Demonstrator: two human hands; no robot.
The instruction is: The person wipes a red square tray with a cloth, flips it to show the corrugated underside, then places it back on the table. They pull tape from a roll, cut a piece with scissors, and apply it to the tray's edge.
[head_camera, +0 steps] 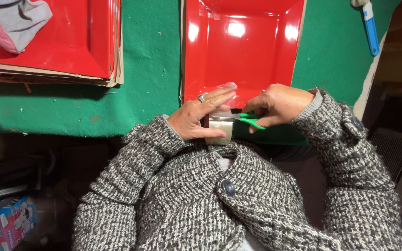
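Clear packing tape roll [220, 130] sits gripped in our left hand [196, 118]; our right hand [278, 104] fingers close green-handled scissors [245, 119] on the pulled strip, seemingly uncut.

Two hands: left hand [196, 118] with one ring [202, 97], right hand [278, 103] with its grip on one pair of green-handled scissors [245, 119]; one roll of tape [221, 130], pinned under the left thumb. Two red square trays: one [219, 51] at centre, one [82, 42] at upper left atop one stack of cardboard sheets [47, 76]; one bundle of grey and pink cloth [12, 21]. One green bench cover [150, 56], one blue-handled tool [371, 25], one colourful box [10, 223] at lower left, two dark coat buttons.
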